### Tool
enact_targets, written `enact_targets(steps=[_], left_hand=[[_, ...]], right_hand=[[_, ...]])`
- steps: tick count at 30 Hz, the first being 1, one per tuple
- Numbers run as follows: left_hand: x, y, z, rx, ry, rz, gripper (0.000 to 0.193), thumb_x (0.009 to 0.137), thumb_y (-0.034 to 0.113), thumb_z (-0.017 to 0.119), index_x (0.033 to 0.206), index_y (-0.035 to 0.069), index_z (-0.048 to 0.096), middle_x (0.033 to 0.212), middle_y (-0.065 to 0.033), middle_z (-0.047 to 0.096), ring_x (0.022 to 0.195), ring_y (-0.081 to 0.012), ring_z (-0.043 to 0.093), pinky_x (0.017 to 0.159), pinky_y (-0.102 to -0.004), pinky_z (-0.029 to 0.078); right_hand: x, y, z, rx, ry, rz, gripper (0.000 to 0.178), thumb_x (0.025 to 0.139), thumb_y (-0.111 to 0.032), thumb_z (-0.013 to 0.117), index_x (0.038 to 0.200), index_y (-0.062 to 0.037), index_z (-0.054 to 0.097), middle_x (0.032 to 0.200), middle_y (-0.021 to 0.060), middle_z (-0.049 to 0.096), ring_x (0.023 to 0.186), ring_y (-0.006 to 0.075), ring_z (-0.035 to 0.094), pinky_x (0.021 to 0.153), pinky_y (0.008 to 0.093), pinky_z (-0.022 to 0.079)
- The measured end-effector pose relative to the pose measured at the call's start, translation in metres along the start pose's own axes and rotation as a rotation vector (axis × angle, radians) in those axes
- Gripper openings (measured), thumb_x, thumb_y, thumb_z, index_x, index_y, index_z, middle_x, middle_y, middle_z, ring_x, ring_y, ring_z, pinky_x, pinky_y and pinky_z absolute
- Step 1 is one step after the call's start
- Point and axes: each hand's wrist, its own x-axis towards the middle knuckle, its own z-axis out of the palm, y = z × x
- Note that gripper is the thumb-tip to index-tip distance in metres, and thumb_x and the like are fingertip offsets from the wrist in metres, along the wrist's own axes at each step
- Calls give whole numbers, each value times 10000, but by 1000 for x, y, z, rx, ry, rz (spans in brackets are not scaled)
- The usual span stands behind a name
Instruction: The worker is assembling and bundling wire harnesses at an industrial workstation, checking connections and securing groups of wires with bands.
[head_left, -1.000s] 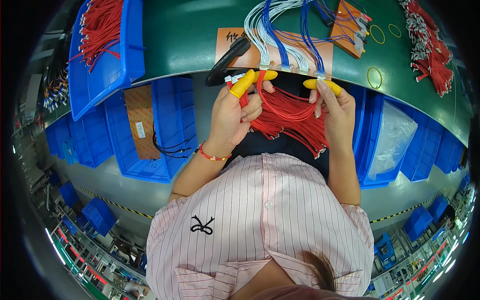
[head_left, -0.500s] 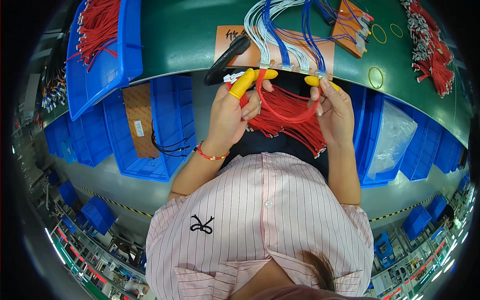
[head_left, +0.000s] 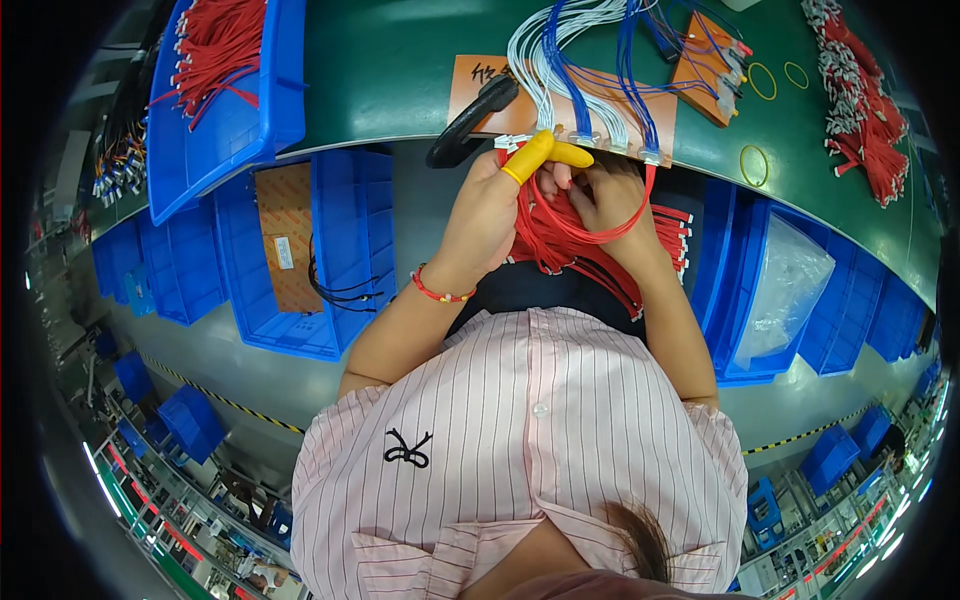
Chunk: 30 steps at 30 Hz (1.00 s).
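At the front edge of the bench, my left hand (head_left: 492, 210) wears yellow finger cots on thumb and index finger. It is closed round red cables with white connectors (head_left: 512, 142). My right hand (head_left: 612, 200) is just beside it, under the connector row; its fingertips are hidden behind the left hand and the bench edge. A loop of red cable (head_left: 630, 225) hangs across the right hand, up to a connector (head_left: 652, 158) at the right end of the row. White wires (head_left: 530, 60) and blue wires (head_left: 625, 75) run back from that row. A red cable bundle (head_left: 570, 250) lies over my lap.
A black curved handle-like piece (head_left: 470, 125) rests on the orange board (head_left: 465, 80). A blue bin (head_left: 285, 90) with red cables stands at the left. Rubber bands (head_left: 753, 166) and a red cable pile (head_left: 870, 110) lie right. Blue crates (head_left: 350, 220) stand below the bench.
My right hand has left the right-end connector and moved left and under, beside my left hand. The red loop now drapes over it. The view has shifted slightly.
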Motion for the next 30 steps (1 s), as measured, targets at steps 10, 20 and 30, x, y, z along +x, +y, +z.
enact_targets(steps=[10,20,30], left_hand=[[-45,2,16,-389,-146,-401,357,1050,296,406,905,11,565,556,41,352,464,-59,305,443,-237,226],[-42,2,16,-180,34,-136,316,1036,203,447,1219,-27,565,628,65,356,496,-11,259,454,-202,189],[-21,0,-2,-25,82,69,217,1010,180,519,998,-23,596,752,-9,557,497,-15,344,450,-189,248]], right_hand=[[-20,0,-23,857,-49,413,180,917,-132,646,991,30,626,850,47,639,787,117,599,726,267,485],[-27,-33,-55,1087,-105,368,144,945,-103,610,1037,5,581,870,31,603,766,76,545,674,220,444],[-40,-12,-86,719,-149,400,145,923,-62,621,1034,21,664,841,38,659,749,80,601,694,225,487]])
